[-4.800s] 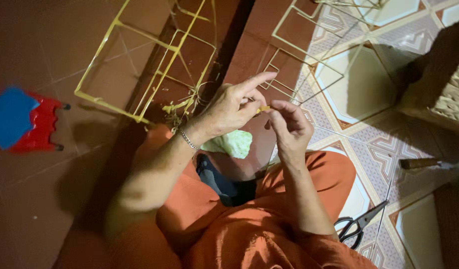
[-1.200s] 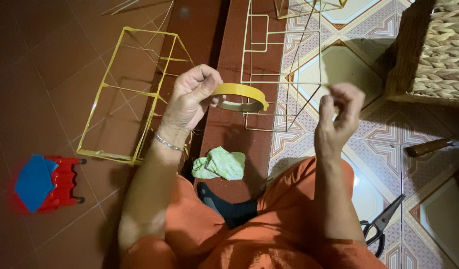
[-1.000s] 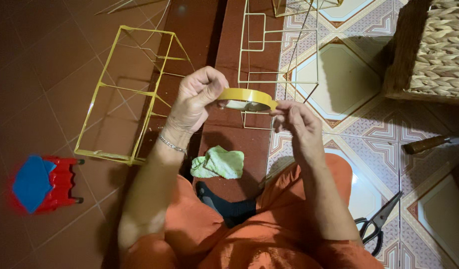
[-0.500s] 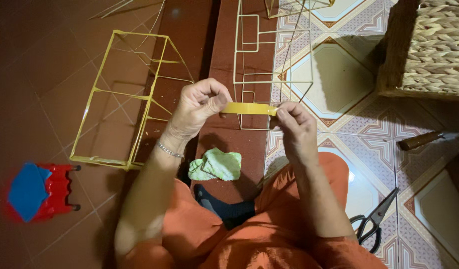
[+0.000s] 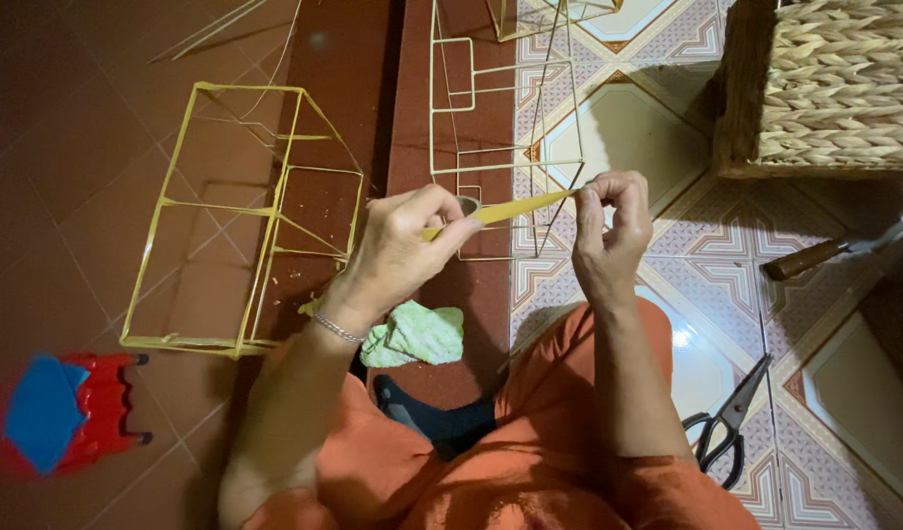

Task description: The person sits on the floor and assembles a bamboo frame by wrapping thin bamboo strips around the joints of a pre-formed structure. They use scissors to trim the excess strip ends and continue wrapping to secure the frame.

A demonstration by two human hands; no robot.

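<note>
At frame center, the left hand (image 5: 407, 245) curls around a roll of yellow tape (image 5: 468, 207), knuckles up. The right hand (image 5: 608, 231) pinches the pulled-out tape strip (image 5: 525, 206) between thumb and fingertips, stretching it taut. A yellow stick frame (image 5: 245, 211) lies at left.

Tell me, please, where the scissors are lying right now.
In the head view the scissors lie on the patterned tiled floor at lower right, beside the person's orange-clad knee and below the wooden-handled tool.
</note>
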